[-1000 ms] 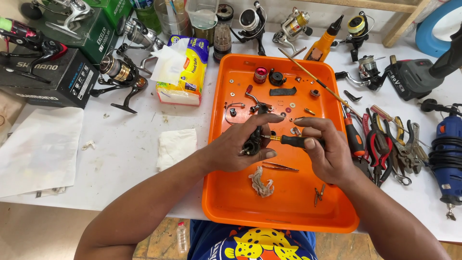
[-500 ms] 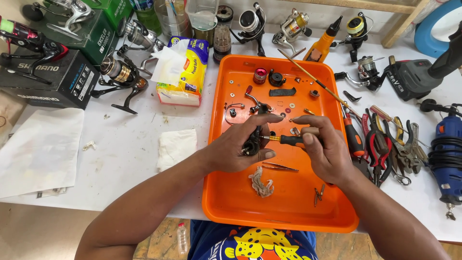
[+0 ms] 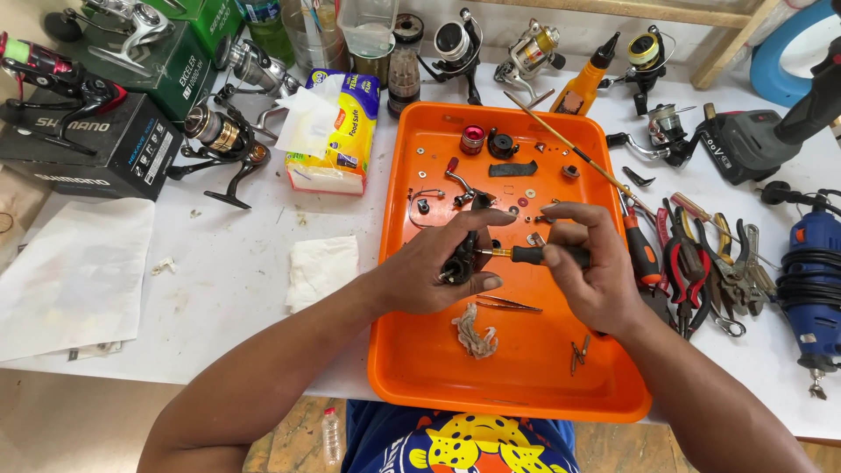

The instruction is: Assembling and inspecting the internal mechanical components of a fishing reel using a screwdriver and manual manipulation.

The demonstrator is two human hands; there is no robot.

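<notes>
- Head view: the left hand (image 3: 438, 267) is clamped around a small black fishing-reel body (image 3: 462, 258), held above the middle of the shallow orange plastic tray (image 3: 412, 368).
- The right hand (image 3: 591, 267) is closed on the black handle of a small screwdriver (image 3: 536, 256); its brass-coloured shaft lies level and its tip meets the reel body.
- The two hands sit close together, joined only through the tool.
- In the tray below the hands lie slim metal tweezers (image 3: 510, 305) and a crumpled scrap of dirty rag (image 3: 474, 331); towards the far rim sit a red knob (image 3: 472, 139) and a black round part (image 3: 503, 143), among small washers and screws.
- Left of the tray, a folded white paper tissue (image 3: 321, 270) lies on the white tabletop (image 3: 228, 289).
- Right of the tray lie red-handled pliers (image 3: 683, 271) and a blue rotary tool (image 3: 815, 280).
- Several spinning reels (image 3: 223, 140) stand along the far side.
</notes>
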